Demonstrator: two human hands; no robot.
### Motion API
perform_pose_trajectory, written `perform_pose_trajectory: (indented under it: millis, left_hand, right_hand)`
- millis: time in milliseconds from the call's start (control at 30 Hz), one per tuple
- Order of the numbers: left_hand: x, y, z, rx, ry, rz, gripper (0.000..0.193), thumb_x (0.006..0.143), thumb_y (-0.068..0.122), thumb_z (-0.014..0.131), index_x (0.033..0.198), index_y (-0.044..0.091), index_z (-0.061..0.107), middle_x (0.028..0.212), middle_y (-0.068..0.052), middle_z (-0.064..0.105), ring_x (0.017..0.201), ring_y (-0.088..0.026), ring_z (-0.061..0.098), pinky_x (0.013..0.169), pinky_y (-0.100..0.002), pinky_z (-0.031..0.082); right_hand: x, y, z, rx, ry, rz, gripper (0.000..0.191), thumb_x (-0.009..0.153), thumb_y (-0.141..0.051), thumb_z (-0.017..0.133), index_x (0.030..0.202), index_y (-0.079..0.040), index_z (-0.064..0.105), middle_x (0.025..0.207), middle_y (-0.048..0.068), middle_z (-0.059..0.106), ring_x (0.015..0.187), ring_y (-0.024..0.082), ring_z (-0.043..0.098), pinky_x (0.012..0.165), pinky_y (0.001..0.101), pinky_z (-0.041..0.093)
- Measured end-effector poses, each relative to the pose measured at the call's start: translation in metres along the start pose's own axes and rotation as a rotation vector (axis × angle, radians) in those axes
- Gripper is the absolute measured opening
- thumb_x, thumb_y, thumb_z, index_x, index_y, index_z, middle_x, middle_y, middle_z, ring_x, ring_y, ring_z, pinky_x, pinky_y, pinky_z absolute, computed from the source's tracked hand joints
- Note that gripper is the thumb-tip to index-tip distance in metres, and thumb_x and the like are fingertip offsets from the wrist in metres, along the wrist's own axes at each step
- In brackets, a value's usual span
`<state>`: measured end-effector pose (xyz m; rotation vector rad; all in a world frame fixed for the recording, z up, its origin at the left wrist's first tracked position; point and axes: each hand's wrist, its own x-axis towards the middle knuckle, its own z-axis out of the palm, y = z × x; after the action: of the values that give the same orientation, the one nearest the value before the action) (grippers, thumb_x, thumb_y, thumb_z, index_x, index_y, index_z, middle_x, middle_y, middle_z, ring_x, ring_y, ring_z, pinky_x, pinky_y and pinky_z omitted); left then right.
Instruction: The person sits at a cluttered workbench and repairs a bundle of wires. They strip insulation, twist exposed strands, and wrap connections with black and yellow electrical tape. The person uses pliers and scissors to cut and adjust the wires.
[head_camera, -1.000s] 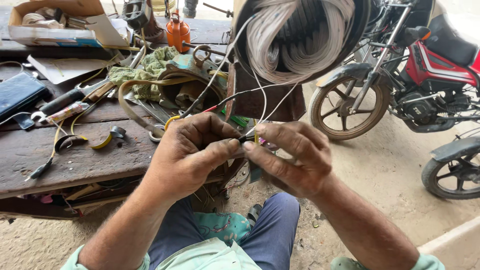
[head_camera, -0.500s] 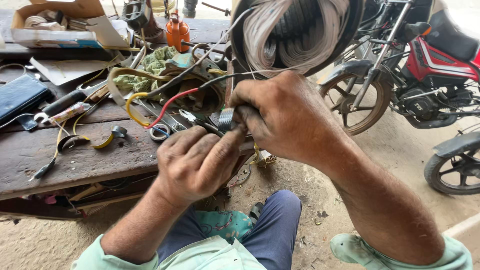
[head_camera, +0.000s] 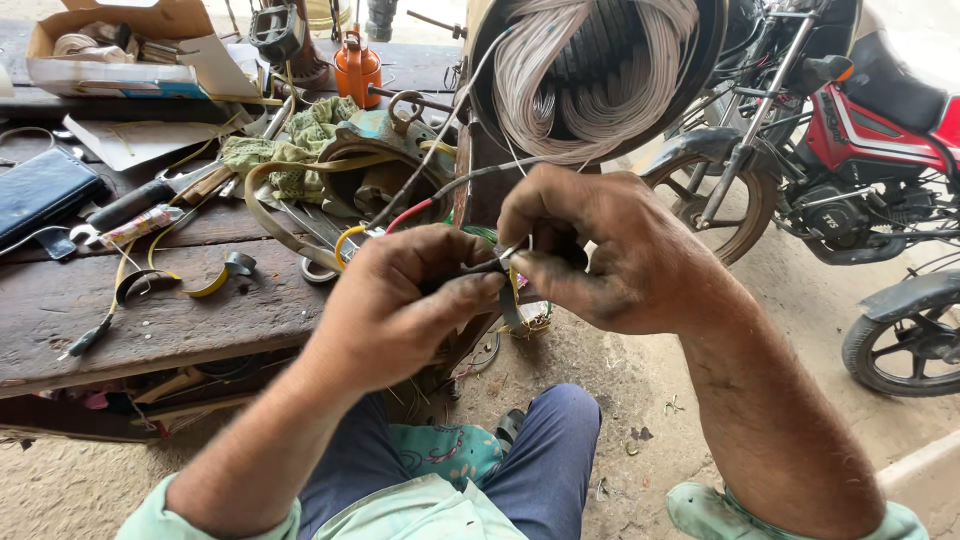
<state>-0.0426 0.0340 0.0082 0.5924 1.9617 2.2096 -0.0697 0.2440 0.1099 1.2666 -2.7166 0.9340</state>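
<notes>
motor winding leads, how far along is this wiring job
Done, by the look of it: the pale coil winding already sits packed inside the round motor housing. In hand: the left hand and right hand pinch the dark lead wires together at their ends, apparently joining them. Left: the red wire and yellow wire hang loose, seemingly unjoined.

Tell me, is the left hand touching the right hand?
Touching. The head view shows the left hand and the right hand meeting fingertip to fingertip around the thin wires pinched between them, with no gap.
</notes>
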Motion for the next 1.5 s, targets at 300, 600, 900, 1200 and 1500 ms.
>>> perform_pose_trajectory:
  millis: [300, 600, 900, 1200, 1500]
  left_hand:
    - [-0.008, 0.002, -0.002, 0.930, 0.363, 0.616, 0.027, 0.077, 0.011, 0.080, 0.102, 0.010, 0.069, 0.093, -0.006, 0.067, 0.089, -0.024, 0.067, 0.080, -0.037, 0.055]
    - [-0.011, 0.015, 0.017, 0.926, 0.466, 1.054, 0.020, 0.082, 0.002, 0.077, 0.102, 0.004, 0.074, 0.095, -0.011, 0.067, 0.082, -0.030, 0.066, 0.074, -0.038, 0.055]
    - [0.008, 0.001, 0.006, 0.107, 0.410, 0.119, 0.012, 0.095, 0.010, 0.073, 0.092, -0.002, 0.073, 0.076, -0.002, 0.074, 0.067, -0.002, 0.061, 0.057, -0.022, 0.049]
    - [-0.021, 0.031, -0.009, 0.337, 0.014, 0.441, 0.067, 0.082, 0.002, 0.069, 0.142, 0.002, 0.041, 0.093, -0.003, 0.067, 0.081, -0.009, 0.067, 0.073, -0.026, 0.058]
    - [-0.008, 0.005, 0.001, 1.072, 0.408, 1.136, 0.033, 0.082, 0.014, 0.083, 0.113, 0.011, 0.073, 0.102, -0.011, 0.063, 0.084, -0.027, 0.065, 0.071, -0.039, 0.055]
  right_hand:
    - [-0.006, 0.004, 0.012, -0.092, 0.094, -0.240, 0.012, 0.094, -0.003, 0.073, 0.106, -0.003, 0.071, 0.097, 0.008, 0.071, 0.084, 0.020, 0.074, 0.069, 0.0318, 0.059]
    - [-0.011, 0.008, 0.021, -0.049, 0.124, -0.229, 0.012, 0.096, -0.004, 0.072, 0.108, -0.003, 0.070, 0.098, 0.008, 0.071, 0.085, 0.019, 0.075, 0.072, 0.0307, 0.061]
    - [-0.017, 0.012, 0.033, -0.208, 0.239, -0.353, 0.029, 0.088, -0.003, 0.078, 0.116, -0.005, 0.070, 0.105, 0.009, 0.069, 0.089, 0.021, 0.073, 0.072, 0.0336, 0.061]
    - [-0.017, 0.009, 0.027, -0.165, 0.175, -0.269, 0.019, 0.094, -0.006, 0.075, 0.113, -0.005, 0.071, 0.100, 0.008, 0.068, 0.086, 0.021, 0.072, 0.072, 0.0336, 0.059]
    - [-0.019, 0.015, 0.031, -0.057, 0.191, -0.242, 0.018, 0.095, -0.005, 0.072, 0.113, -0.004, 0.071, 0.101, 0.008, 0.069, 0.087, 0.019, 0.074, 0.073, 0.0310, 0.060]
